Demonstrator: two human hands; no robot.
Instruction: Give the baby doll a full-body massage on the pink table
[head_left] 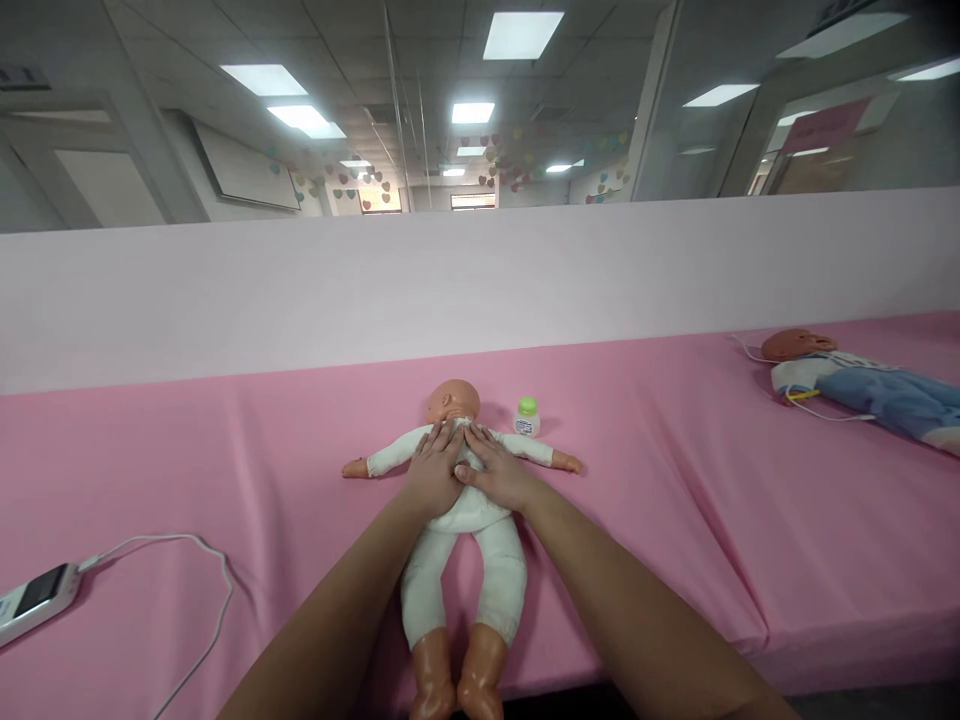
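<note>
A baby doll [472,512] in a white cloth suit lies on its back on the pink sheet, arms spread out and legs toward me. Its head is turned to the left. My left hand [437,470] rests flat on the left part of the doll's chest, fingers stretched toward its neck. On the right part of the chest lies my right hand [496,472], also flat, its thumb touching my left hand. Neither hand grips anything. A small clear bottle [527,418] with a green lid stands just beyond the doll's arm on the right.
Pink sheet [300,450] covers the table. At the left edge lies a white device [41,600] with a cable running toward the front. A second doll [877,390] in blue trousers lies at the far right with thin tubing. Behind are a low white wall [375,290] and glass.
</note>
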